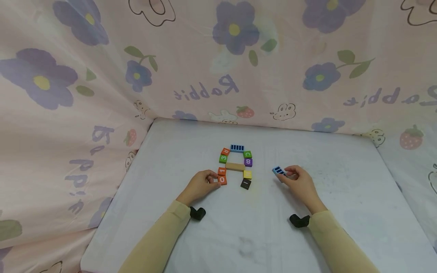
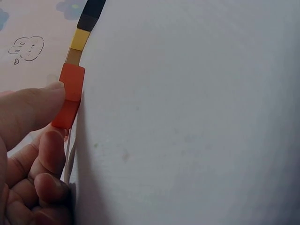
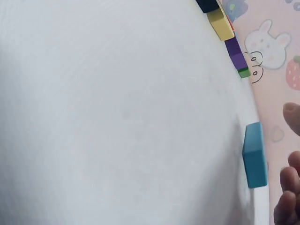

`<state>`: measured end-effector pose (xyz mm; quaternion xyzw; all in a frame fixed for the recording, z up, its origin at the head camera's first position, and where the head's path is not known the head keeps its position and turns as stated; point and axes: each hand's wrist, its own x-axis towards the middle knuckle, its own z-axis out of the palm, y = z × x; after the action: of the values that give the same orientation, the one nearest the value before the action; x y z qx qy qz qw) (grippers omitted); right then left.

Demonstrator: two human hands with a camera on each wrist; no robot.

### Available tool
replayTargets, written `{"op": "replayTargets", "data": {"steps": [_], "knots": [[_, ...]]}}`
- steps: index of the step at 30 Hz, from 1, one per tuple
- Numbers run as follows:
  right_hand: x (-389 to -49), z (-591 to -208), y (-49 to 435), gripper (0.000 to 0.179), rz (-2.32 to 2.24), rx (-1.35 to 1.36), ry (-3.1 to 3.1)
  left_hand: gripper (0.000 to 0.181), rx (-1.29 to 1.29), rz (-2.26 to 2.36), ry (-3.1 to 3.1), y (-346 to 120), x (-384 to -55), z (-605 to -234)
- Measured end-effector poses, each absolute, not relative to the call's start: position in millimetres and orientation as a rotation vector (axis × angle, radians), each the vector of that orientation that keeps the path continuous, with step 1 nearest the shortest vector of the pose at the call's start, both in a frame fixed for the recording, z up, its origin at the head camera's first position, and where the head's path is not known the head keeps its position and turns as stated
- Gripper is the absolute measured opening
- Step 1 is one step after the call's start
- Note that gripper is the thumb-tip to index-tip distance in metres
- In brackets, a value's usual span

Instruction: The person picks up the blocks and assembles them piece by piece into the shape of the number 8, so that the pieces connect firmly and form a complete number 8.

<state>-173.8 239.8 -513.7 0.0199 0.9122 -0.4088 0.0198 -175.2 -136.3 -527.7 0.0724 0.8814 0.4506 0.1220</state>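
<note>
My left hand (image 1: 200,185) pinches an orange tile marked 0 (image 1: 222,180), thumb against it in the left wrist view. This tile stands at the near left end of a letter-A shape of tiles, below an orange 1 tile (image 1: 222,171). My right hand (image 1: 302,185) is bent around a blue block with dark stripes (image 1: 279,171), to the right of the shape. In the right wrist view, a gap shows between the blue block (image 3: 255,154) and the thumb and fingers.
A second blue striped block (image 1: 237,148) tops the shape, and a wooden bar (image 1: 235,167) crosses it. Green, purple, yellow and black tiles (image 1: 246,184) form its right side. A flowered curtain (image 1: 191,68) surrounds the white table (image 1: 341,170).
</note>
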Motion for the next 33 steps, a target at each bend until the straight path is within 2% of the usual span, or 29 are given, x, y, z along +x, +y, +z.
{"op": "replayTargets", "data": {"steps": [14, 33], "knots": [[-173, -526, 251, 0.062, -1.196, 0.048, 2.828, 0.026, 0.207, 1.319, 2.573, -136, -174, -527], [-176, -529, 252, 0.052, -1.166, 0.016, 2.841, 0.027, 0.194, 1.305, 2.566, -136, -175, -528]]}}
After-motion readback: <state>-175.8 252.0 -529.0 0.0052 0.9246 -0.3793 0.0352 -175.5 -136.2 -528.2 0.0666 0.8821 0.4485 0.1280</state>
